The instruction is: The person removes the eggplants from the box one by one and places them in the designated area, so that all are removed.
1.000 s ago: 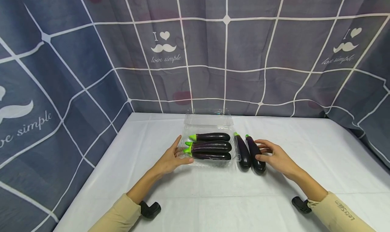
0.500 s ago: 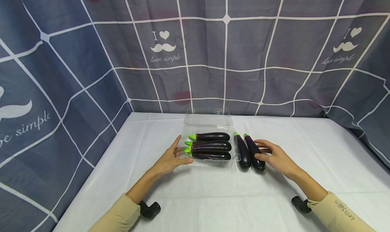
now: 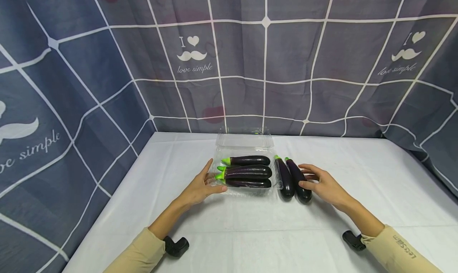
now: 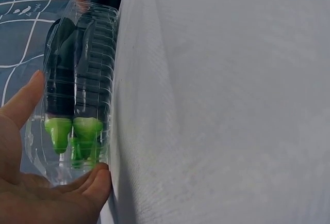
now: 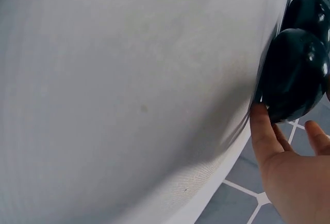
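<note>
A clear plastic clamshell box (image 3: pixel 246 153) lies with its lid raised at the back. Inside are several dark eggplants (image 3: pixel 248 172), green stems pointing left. My left hand (image 3: pixel 201 188) spans the box's left end, thumb and fingers spread along the wall; the left wrist view shows the thumb low on the ribbed side (image 4: pixel 105 87). Right of the box, two eggplants lie side by side on the cloth: an inner eggplant (image 3: pixel 285 179) against the box and an outer eggplant (image 3: pixel 298 180). My right hand (image 3: pixel 319 183) touches the outer one with relaxed fingers, thumb near its rounded end.
A white cloth (image 3: pixel 250 233) covers the table. Grey checked curtains (image 3: pixel 243 66) stand behind and at both sides. Black wrist-worn devices (image 3: pixel 176 247) sit at both cuffs, above the cloth.
The outer eggplant has shifted slightly left toward the inner one, with my right hand against it. My left hand and the box have stayed in place.
</note>
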`<action>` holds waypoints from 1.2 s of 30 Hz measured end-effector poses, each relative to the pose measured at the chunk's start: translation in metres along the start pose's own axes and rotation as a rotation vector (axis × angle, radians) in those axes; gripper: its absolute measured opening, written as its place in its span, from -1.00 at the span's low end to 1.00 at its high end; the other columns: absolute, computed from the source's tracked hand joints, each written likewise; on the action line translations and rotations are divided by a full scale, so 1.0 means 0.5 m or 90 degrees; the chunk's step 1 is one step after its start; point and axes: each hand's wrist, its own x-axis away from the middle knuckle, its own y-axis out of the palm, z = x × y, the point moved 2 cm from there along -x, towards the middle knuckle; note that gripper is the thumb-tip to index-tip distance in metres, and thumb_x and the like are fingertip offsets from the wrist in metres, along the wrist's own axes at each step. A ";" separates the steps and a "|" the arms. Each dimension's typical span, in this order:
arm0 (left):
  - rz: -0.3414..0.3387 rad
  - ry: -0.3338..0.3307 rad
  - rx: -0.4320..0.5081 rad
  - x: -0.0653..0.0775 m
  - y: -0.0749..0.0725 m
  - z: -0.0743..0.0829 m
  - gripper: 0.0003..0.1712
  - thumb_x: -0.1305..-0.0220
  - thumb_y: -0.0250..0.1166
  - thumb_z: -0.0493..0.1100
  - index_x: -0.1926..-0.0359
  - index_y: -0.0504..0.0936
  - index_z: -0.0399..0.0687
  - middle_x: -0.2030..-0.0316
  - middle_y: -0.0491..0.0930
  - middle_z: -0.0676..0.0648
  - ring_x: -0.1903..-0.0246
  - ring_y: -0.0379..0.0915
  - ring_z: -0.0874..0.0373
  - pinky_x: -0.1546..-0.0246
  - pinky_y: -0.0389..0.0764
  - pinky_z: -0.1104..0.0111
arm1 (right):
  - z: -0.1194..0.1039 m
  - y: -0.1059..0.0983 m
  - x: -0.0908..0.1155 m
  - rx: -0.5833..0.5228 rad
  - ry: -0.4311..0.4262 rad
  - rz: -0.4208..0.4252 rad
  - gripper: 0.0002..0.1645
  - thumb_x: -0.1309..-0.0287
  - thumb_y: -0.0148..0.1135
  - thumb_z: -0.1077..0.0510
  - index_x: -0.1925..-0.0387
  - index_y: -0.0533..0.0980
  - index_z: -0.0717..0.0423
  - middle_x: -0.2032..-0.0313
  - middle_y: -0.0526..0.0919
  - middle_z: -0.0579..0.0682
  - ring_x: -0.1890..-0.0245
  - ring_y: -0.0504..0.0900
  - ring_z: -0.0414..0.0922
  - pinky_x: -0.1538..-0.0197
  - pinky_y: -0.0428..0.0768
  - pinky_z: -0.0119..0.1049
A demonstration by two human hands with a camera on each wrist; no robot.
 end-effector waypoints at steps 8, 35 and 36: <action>0.002 0.000 0.007 -0.002 0.001 -0.002 0.29 -0.12 0.51 0.01 -0.59 -0.25 0.19 -0.41 0.15 -0.37 -0.41 0.06 -0.26 -0.21 0.34 -0.13 | -0.001 -0.001 0.001 0.010 0.008 0.010 -0.32 -0.26 0.30 0.15 -0.35 0.33 0.25 -0.17 0.48 0.33 -0.15 0.48 0.22 -0.06 0.49 -0.19; 0.004 -0.005 0.006 -0.002 0.001 -0.001 0.28 -0.13 0.50 0.01 -0.59 -0.25 0.13 -0.41 0.17 -0.36 -0.41 0.08 -0.24 -0.20 0.34 -0.13 | -0.001 -0.006 0.001 0.029 0.044 0.029 -0.28 -0.25 0.30 0.09 -0.36 0.32 0.25 -0.13 0.47 0.32 -0.08 0.51 0.15 -0.03 0.47 -0.09; 0.004 -0.006 0.007 -0.002 0.001 -0.001 0.28 -0.13 0.50 0.01 -0.59 -0.25 0.13 -0.41 0.17 -0.36 -0.40 0.08 -0.23 -0.20 0.34 -0.13 | -0.002 -0.006 0.001 0.028 0.044 0.029 -0.28 -0.26 0.30 0.09 -0.36 0.32 0.26 -0.13 0.47 0.32 -0.09 0.51 0.16 -0.04 0.47 -0.08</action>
